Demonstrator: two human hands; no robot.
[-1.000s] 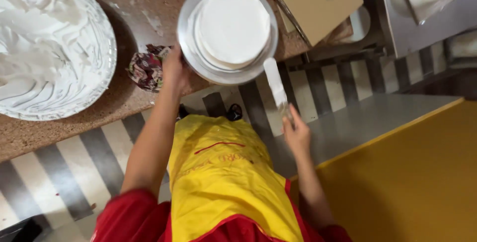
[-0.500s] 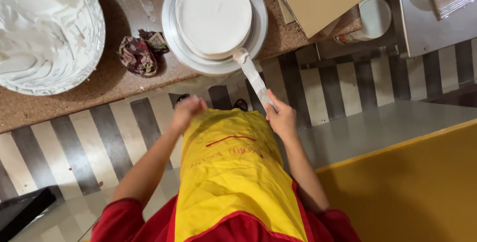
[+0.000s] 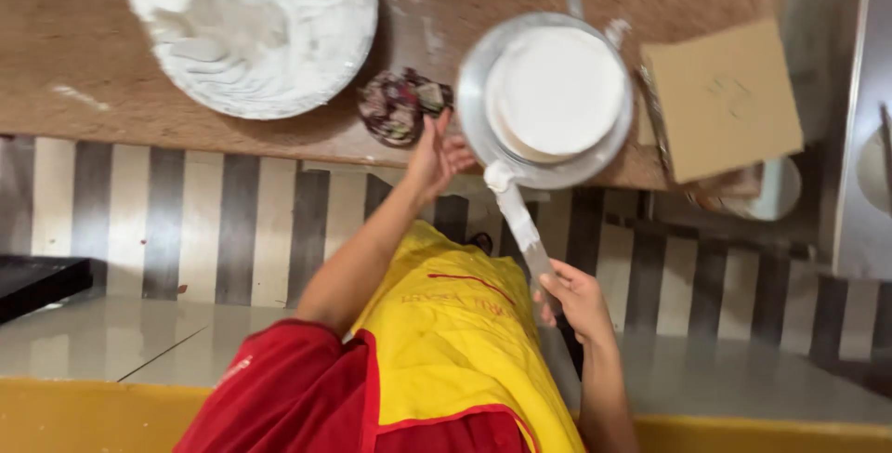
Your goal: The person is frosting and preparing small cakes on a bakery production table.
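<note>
Down at the front edge of the brown counter [image 3: 111,91], the right hand [image 3: 576,300] is closed around the handle of a long palette knife [image 3: 518,221], fingers wrapped over it and the thumb lying along the grip. The hand itself hangs off the counter, over the striped counter front, while the blade slants up and to the left. Its tip, loaded with a blob of white cream, touches the near rim of the round metal turntable [image 3: 478,137].

On that turntable sits a round cake [image 3: 556,91] coated in white cream, filling most of the plate and standing close to the counter's front edge. The left hand [image 3: 437,156] is open, fingers loosely spread and pointing upward. Its fingertips rest against the left rim of the turntable, and it grips nothing.

Just left of that hand, also by the front edge, lies a small dark crumpled cloth [image 3: 400,105]. Further left, toward the back of the counter, stands a wide bowl of white cream [image 3: 255,26], its surface rough and smeared. Right of the turntable, a square brown cardboard cake board [image 3: 725,100] overhangs the front edge at a tilt. Below, a yellow apron [image 3: 455,341] and red sleeve fill the lower view.
</note>
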